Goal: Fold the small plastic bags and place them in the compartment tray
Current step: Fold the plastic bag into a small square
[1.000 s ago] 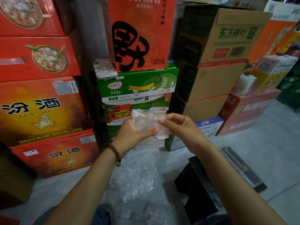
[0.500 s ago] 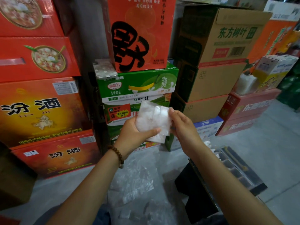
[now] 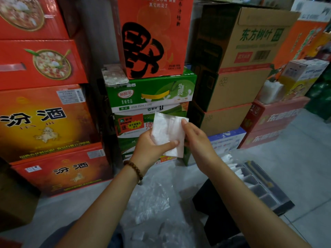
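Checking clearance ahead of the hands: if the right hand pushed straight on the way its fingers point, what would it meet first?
The folded plastic bag, which the right hand pinches at its edge. Behind that, probably the stacked green milk cartons, though depth is unclear.

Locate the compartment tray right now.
Head view, lower right: the compartment tray lies on a black box, just right of the right forearm, with white folded bags at its far end.
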The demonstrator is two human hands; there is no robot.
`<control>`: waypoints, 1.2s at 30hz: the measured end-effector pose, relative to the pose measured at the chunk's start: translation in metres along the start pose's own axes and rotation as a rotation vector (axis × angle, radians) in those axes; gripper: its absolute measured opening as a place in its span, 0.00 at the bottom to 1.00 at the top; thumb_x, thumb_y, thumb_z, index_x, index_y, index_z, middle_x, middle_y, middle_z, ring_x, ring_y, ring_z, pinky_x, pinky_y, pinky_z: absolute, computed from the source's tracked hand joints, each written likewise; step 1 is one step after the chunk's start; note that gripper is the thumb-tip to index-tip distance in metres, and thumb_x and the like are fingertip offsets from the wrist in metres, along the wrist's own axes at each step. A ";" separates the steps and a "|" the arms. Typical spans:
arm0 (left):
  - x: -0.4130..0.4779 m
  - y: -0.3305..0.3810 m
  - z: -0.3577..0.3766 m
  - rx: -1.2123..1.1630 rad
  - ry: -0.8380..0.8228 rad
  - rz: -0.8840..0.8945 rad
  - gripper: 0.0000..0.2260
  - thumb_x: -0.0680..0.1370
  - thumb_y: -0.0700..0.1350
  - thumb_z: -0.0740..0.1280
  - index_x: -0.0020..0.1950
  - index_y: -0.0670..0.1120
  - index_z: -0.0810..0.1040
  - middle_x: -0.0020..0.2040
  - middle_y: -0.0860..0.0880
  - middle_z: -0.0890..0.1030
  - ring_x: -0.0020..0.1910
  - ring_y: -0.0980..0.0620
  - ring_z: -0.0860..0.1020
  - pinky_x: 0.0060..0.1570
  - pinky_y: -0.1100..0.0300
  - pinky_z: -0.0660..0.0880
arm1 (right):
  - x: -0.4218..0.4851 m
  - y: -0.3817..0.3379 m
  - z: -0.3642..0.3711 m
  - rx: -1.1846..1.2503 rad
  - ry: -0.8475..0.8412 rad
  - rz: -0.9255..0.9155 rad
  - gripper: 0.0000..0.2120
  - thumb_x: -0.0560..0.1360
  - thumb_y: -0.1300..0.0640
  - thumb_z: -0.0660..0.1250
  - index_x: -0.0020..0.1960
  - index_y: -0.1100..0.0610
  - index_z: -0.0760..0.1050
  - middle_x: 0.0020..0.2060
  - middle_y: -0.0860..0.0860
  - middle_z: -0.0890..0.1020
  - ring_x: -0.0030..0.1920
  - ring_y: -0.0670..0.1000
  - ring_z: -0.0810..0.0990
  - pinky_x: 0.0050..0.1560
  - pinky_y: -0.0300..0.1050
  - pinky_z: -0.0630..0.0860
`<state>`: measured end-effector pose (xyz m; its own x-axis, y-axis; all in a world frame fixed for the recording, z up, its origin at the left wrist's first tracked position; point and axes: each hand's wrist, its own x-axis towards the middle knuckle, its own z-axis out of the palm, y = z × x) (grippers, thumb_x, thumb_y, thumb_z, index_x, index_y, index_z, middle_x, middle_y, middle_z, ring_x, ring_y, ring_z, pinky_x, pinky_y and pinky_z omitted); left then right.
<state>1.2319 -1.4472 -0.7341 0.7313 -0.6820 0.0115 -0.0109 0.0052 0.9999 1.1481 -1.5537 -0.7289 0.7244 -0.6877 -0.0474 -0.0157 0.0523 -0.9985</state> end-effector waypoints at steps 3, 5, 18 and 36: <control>-0.001 0.001 0.000 -0.007 -0.028 -0.024 0.14 0.68 0.37 0.76 0.49 0.48 0.79 0.45 0.52 0.84 0.42 0.58 0.83 0.39 0.65 0.79 | 0.001 -0.004 -0.008 0.040 -0.018 -0.066 0.09 0.80 0.58 0.63 0.50 0.62 0.79 0.43 0.55 0.83 0.45 0.51 0.82 0.48 0.46 0.80; -0.002 0.002 0.000 -0.080 -0.025 -0.071 0.11 0.69 0.40 0.75 0.49 0.49 0.79 0.44 0.52 0.85 0.42 0.57 0.83 0.38 0.64 0.79 | 0.002 -0.003 -0.011 0.037 -0.023 -0.085 0.08 0.79 0.59 0.64 0.49 0.61 0.80 0.42 0.53 0.84 0.43 0.48 0.83 0.46 0.41 0.80; -0.004 0.008 -0.004 0.029 -0.079 0.002 0.11 0.67 0.38 0.76 0.46 0.47 0.80 0.43 0.52 0.84 0.41 0.58 0.83 0.37 0.67 0.78 | 0.005 -0.007 -0.021 0.219 -0.020 0.035 0.16 0.79 0.52 0.65 0.56 0.65 0.79 0.47 0.63 0.84 0.45 0.56 0.83 0.42 0.43 0.81; 0.006 0.019 -0.033 -0.095 0.022 -0.060 0.06 0.76 0.48 0.68 0.51 0.48 0.80 0.48 0.47 0.85 0.47 0.49 0.83 0.48 0.57 0.80 | -0.014 -0.013 -0.018 -0.201 -0.354 -0.263 0.21 0.75 0.49 0.63 0.64 0.56 0.78 0.60 0.46 0.81 0.60 0.42 0.79 0.59 0.38 0.76</control>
<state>1.2586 -1.4265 -0.7149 0.7435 -0.6669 -0.0490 0.0973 0.0354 0.9946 1.1263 -1.5579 -0.7153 0.9112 -0.3682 0.1845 0.0917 -0.2553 -0.9625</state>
